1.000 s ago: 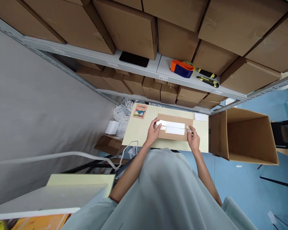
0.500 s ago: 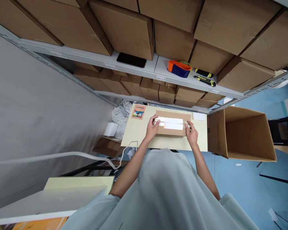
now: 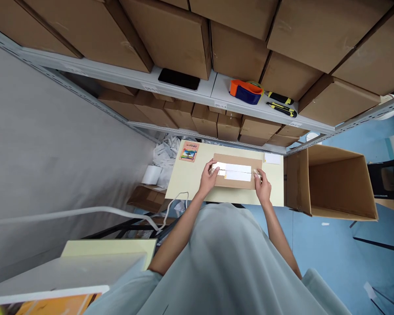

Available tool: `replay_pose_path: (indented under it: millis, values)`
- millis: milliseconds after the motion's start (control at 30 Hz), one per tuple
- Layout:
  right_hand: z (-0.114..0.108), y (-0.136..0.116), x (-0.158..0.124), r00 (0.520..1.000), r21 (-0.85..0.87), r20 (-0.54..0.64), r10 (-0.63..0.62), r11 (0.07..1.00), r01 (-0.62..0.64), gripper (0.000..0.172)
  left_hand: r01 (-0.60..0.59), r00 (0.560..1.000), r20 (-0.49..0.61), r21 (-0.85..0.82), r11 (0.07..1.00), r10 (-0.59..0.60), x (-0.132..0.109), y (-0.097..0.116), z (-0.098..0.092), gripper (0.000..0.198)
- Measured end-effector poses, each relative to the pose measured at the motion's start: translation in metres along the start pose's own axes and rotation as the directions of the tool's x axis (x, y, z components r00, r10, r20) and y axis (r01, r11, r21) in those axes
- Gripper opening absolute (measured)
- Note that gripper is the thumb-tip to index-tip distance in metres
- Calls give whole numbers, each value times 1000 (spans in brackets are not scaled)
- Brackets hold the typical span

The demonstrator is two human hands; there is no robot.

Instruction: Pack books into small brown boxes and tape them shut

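Note:
A flat brown cardboard box (image 3: 238,181) with a white label (image 3: 238,171) on top lies on a small pale-yellow table (image 3: 190,183). My left hand (image 3: 207,178) grips the box's left end, fingers curled over its top edge. At the right end my right hand (image 3: 262,188) holds on with curled fingers. A strip of clear tape runs along the box's middle seam between both hands.
A colourful card (image 3: 189,152) and a white slip (image 3: 272,159) lie on the table. An open cardboard carton (image 3: 335,183) stands to the right. The shelf above holds a tape dispenser (image 3: 246,92), utility knives (image 3: 282,104), a black phone (image 3: 179,79) and several boxes.
Both hands stay at the box's ends with only slight shifts. The view has moved a little.

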State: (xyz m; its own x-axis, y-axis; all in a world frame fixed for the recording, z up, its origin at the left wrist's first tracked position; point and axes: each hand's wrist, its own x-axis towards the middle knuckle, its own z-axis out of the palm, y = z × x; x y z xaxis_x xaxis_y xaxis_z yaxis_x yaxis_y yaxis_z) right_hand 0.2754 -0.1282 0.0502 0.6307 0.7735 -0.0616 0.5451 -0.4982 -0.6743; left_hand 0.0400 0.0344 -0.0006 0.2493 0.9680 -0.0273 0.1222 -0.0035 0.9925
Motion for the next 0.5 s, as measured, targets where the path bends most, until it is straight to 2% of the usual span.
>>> replay_pose_path:
  millis: [100,200,333,500]
  values:
    - [3,-1,24,1000,2,5,-6,1000,6,54,7,1000,2,1,1000,-7,20,1,9,45]
    - [4,0,41,1000,16,11,8,1000,-8,55,7,1000,-13,19,1000,-7,29,3,18,41]
    - [4,3,42,1000,28,25,1,1000,-2,57,-1,1000,-20,22,1000,1,25,2,21,38]
    - [8,0,35,999,-4,29,17,1000,-17,59,9,1000,6,-13,1000,-9,25,-1,13,39]
